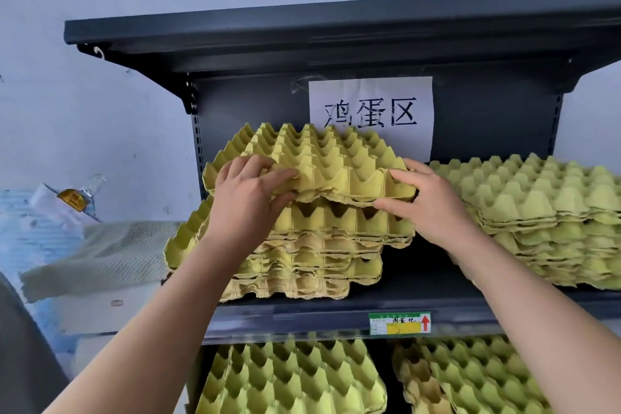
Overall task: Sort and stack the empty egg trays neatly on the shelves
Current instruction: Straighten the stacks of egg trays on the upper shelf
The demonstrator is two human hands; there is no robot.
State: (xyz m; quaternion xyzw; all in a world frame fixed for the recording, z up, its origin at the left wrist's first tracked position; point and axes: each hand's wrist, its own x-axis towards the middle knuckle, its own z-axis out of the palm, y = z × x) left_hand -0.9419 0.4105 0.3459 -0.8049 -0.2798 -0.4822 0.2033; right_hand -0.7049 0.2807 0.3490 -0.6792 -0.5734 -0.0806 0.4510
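Gripping the top tray [322, 158], left hand [248, 193] and right hand [428, 203] hide its front corners.

Right tray stack [551, 212] partly beyond frame edge

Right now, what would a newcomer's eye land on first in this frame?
Both hands stand out: the left hand and right hand grip the front edge of the top tray, tilted above the left stack on the middle shelf. Behind it a white paper sign with large black characters hangs on the back panel; a greener stack sits to the right.
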